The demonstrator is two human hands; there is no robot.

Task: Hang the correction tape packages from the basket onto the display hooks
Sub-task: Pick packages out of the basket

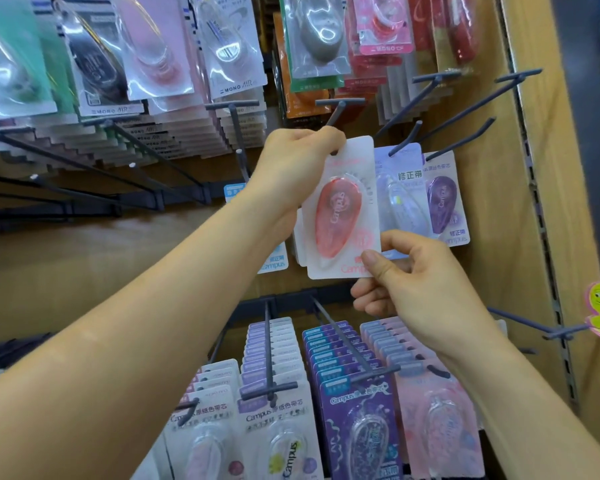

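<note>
One red correction tape package (pixel 342 209), held up at the middle row of the display, right of centre, top edge just under the T-shaped tip of a grey hook (pixel 340 109); whether already threaded on the rod, impossible to tell. Probably very light: stiff white card, clear blister bulging over the red dispenser, likely slick and easily dented. Best taken by the flat card margins, never by the bubble, with the hang hole kept free. Gripped exactly so now: left hand (pixel 298 161) curled round the top left corner beside the hole, right hand (pixel 409 275) pinching the bottom right corner under the thumb. Directly behind, edges of at least one more white card (pixel 300 239). Just to the right, two hung singles on separate hooks: one clear-blue package (pixel 400 195), one purple package (pixel 445 206). Nearer and lower, four filled columns (pixel 340 355) of similar packs. Far left, several bare rods (pixel 84 168). No basket in view.
</note>
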